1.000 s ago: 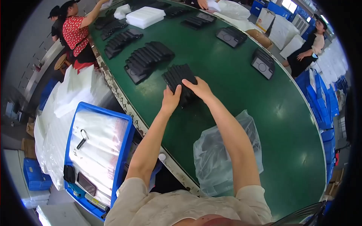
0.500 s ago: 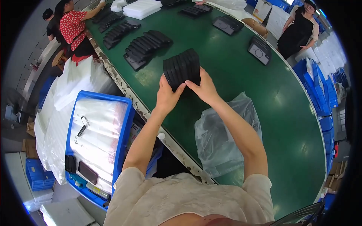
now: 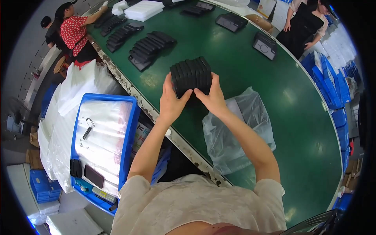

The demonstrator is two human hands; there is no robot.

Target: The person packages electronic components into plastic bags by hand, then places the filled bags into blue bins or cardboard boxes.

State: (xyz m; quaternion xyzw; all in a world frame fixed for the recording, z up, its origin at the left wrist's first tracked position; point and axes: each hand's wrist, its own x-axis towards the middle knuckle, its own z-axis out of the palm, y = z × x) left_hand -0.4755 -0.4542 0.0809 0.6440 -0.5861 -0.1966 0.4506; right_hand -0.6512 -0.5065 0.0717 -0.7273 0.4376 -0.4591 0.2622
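A row of black phone cases (image 3: 190, 76), standing on edge and pressed together, is held between my two hands over the green table (image 3: 301, 129). My left hand (image 3: 171, 100) grips the row's left end, its thumb along the near side. At the right end, my right hand (image 3: 213, 96) closes on it the same way, the two thumbs almost meeting. Under my right forearm lies a clear plastic bag (image 3: 225, 147), crumpled on the table. Beyond my hands, a fanned row of black phone cases (image 3: 150, 47) rests on the table.
A blue tray (image 3: 135, 113) holding plastic bags, a phone and small items stands at the left, beside white foam sheets (image 3: 62, 121). More cases (image 3: 264, 46) and white foam blocks (image 3: 144, 10) lie farther along the table. People (image 3: 74, 31) are at the upper left, another person (image 3: 301, 27) at the upper right.
The row of cases between my hands has come slightly nearer and looks more upright and even. The person at the upper right has shifted left in view.
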